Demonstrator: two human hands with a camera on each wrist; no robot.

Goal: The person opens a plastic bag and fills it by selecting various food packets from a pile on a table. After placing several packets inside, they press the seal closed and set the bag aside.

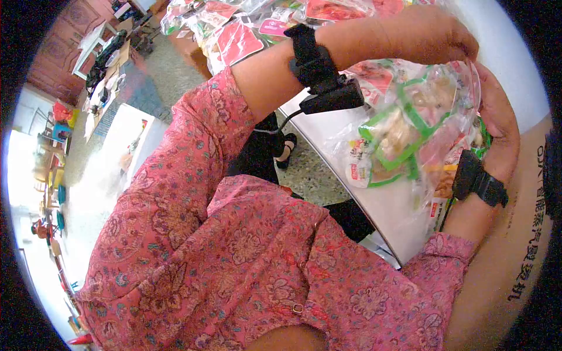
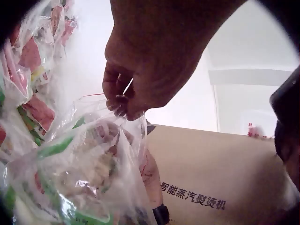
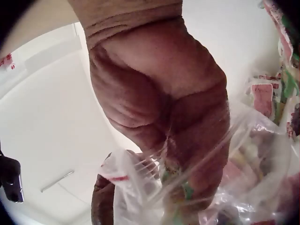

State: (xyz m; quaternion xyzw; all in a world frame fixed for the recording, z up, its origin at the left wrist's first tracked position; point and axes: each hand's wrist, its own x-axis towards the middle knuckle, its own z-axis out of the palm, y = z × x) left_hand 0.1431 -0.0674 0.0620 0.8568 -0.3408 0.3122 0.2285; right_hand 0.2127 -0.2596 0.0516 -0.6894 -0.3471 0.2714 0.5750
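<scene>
A clear plastic bag [image 1: 418,158] hangs in front of me, holding packets with green borders and pale food inside. My left hand [image 1: 433,35] pinches the bag's upper edge between thumb and fingers, as the left wrist view shows most plainly. On the bag's far right side, my right hand [image 1: 500,111] grips the plastic, and the film stretches tight from its palm in the right wrist view. Part of the right hand lies hidden behind the bag [image 2: 89,173] in the left wrist view. Fingers of the left hand [image 3: 102,201] show beside the film there.
A heap of red and clear food packets [image 1: 240,41] covers the far part of the white table [image 1: 374,205]. A big cardboard box [image 1: 503,263] with black printed characters stands at the right. Past the table's left edge lies a speckled floor [image 1: 313,169].
</scene>
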